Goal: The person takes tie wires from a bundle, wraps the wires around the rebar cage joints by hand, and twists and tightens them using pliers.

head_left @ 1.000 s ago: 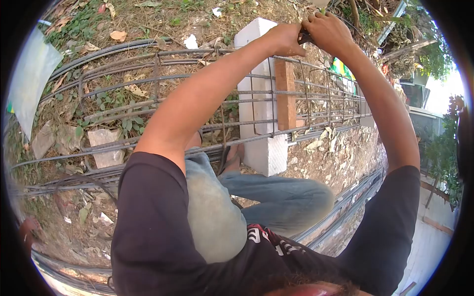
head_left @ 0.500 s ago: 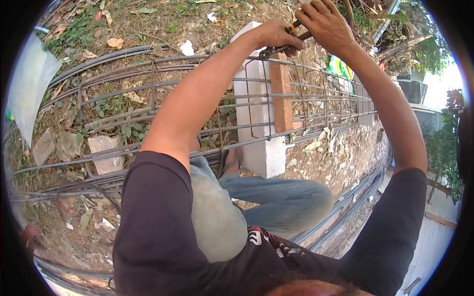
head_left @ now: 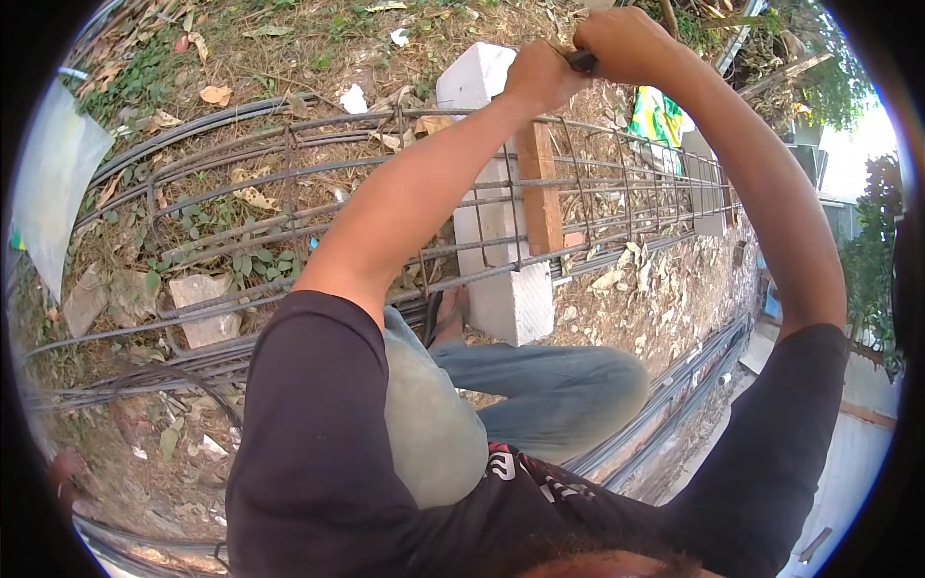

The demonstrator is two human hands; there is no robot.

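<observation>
The left hand is clenching a dark tool handle, out near the far edge of the rebar cage, right of the white block's far end. The right hand is curling in beside it, its fingertips hiding, so whether it's gripping, I cannot tell! Good handling here is calling for a firm, square grip, with wrists straight and that left forearm clearing the bars.

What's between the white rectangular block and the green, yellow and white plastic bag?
Head view: beside the white block, a brown wooden piece; then, towards the bag, leaf-littered ground crossed by bars of the steel cage.
</observation>
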